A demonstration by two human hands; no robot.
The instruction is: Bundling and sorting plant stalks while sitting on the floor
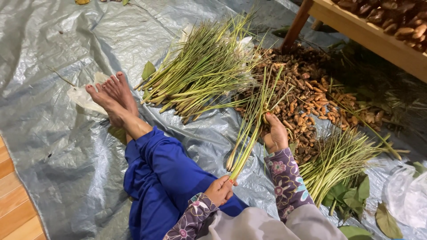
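I sit on a grey tarp [58,133] with my legs in blue trousers stretched out and my feet bare. A thin bunch of lemongrass stalks [249,129] lies slanted between my hands. My left hand [220,190] pinches its pale root ends just above my lap. My right hand [275,133] grips the same stalks higher up, beside a heap of brown and orange turmeric roots [311,102]. A large pile of lemongrass [204,71] lies beyond my feet. A smaller bundle of lemongrass [338,160] rests to the right of my right arm.
A wooden table [369,40] bearing brown roots stands at the top right, one leg [297,22] reaching the tarp. Green leaves [351,195] and a clear plastic bag [407,195] lie at the lower right. Wooden floorboards [13,204] show at the lower left.
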